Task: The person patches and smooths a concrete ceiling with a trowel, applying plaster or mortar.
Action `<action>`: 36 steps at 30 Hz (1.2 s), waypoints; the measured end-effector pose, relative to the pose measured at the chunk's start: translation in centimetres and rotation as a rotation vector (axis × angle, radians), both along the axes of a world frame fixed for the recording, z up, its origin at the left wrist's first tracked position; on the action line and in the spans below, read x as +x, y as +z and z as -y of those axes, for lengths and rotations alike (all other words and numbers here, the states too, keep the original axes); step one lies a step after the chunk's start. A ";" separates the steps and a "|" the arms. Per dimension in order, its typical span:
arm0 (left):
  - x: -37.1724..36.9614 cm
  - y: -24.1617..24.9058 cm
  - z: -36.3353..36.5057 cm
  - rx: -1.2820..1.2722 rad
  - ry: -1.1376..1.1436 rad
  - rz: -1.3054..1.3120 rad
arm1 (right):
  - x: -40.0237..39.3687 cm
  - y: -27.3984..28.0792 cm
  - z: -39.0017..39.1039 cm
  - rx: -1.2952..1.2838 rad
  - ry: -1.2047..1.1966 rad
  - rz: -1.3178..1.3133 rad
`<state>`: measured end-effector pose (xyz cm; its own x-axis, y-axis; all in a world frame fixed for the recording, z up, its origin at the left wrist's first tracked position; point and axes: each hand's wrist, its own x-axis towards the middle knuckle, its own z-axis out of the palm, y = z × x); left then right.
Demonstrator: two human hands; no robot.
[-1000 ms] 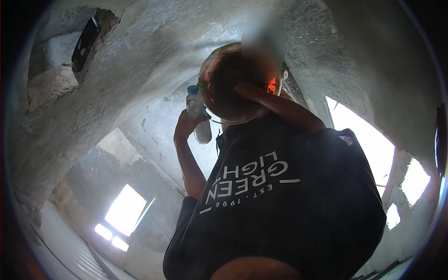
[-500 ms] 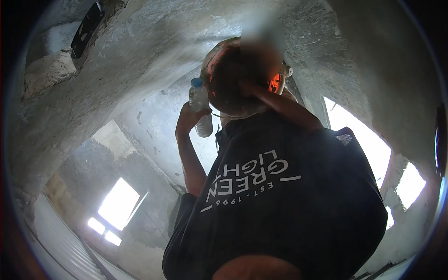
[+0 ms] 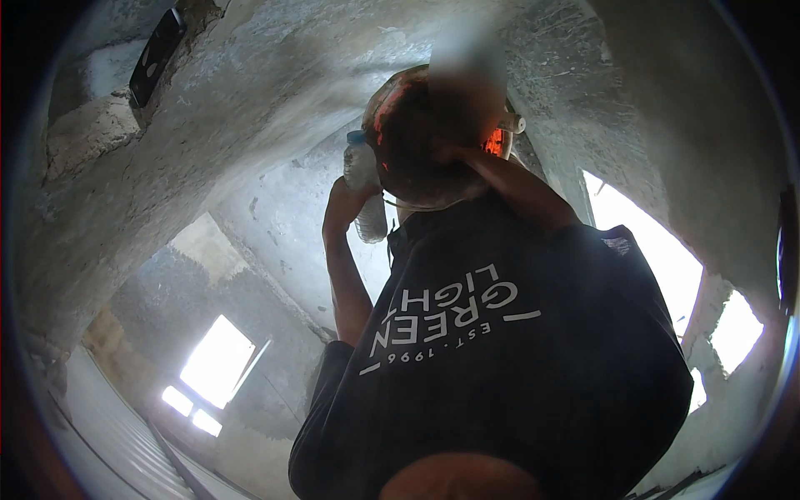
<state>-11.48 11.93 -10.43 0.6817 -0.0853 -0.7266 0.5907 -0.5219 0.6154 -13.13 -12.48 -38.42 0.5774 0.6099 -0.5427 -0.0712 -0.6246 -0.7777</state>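
Note:
My left hand (image 3: pixel 348 202) is wrapped round a clear ribbed plastic bottle (image 3: pixel 361 167) with a blue cap (image 3: pixel 356 137). The bottle is close to upright, its top leaning a little. Just beside it is a round, wide vessel (image 3: pixel 425 196) with a dark inside and bright orange-red patches along its walls. My right hand (image 3: pixel 450 153) reaches over the vessel's rim into its dark middle. Shadow and a blurred patch hide the fingers, so what they touch or hold does not show.
A dark phone (image 3: pixel 157 57) leans on a ledge at the upper left. Rough grey plastered walls (image 3: pixel 275 108) surround me. Bright window openings (image 3: pixel 218 360) show at the lower left and at the right (image 3: pixel 646 250). A pale knob-like piece (image 3: pixel 516 123) sticks out by the vessel.
The bottle's capped top has tipped slightly away, and my left hand has shifted a little to the right. My right hand has moved slightly right within the vessel. The whole view has drifted slightly.

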 end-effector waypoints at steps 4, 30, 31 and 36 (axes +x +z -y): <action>0.0 -0.3 -0.2 -0.033 -0.031 0.005 | -1.6 -6.5 -0.4 0.135 -0.109 0.090; -0.2 -0.4 -1.1 0.033 -0.052 0.008 | 3.9 23.0 2.9 0.902 -0.694 -0.893; -0.3 -0.6 -1.3 0.035 -0.049 0.005 | 4.1 24.2 3.6 1.060 -0.761 -0.897; 0.2 -0.3 -1.3 0.210 -0.286 0.038 | 6.8 26.7 8.6 1.187 -1.040 -0.581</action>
<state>-11.25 13.26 -10.72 0.6784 -0.1277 -0.7235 0.3815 -0.7804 0.4955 -6.36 -21.07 -11.72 0.8726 0.3240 -0.3656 -0.4743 0.7412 -0.4751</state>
